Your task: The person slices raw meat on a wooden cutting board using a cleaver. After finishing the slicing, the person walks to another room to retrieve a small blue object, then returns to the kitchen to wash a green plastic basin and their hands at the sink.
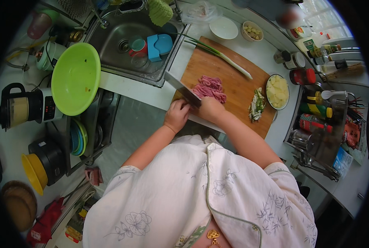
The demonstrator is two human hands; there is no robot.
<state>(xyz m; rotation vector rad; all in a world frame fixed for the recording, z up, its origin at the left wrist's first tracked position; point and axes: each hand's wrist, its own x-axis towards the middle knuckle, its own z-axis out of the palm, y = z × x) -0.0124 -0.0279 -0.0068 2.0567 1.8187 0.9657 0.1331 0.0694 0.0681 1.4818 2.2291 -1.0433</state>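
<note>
My right hand [211, 109] grips a cleaver [184, 90] near the front edge of the wooden cutting board [237, 90]. Its blade angles up and left across the board's left corner. Close beside the blade, the fingers of my left hand [176, 114] are curled at that corner; what lies under them is hidden. Beyond the right hand is a pile of sliced raw meat [210, 88]. A green onion stalk [231, 62] lies across the far part of the board. Chopped green and white pieces [257, 105] are heaped at the right.
A bowl of sliced potato [277, 91] stands at the board's right edge. Behind are a white plate [224, 28] and a bowl of garlic cloves [252, 31]. The steel sink [113, 40] and a green basin [76, 79] are at left. Bottles and a utensil rack [321, 124] line the right.
</note>
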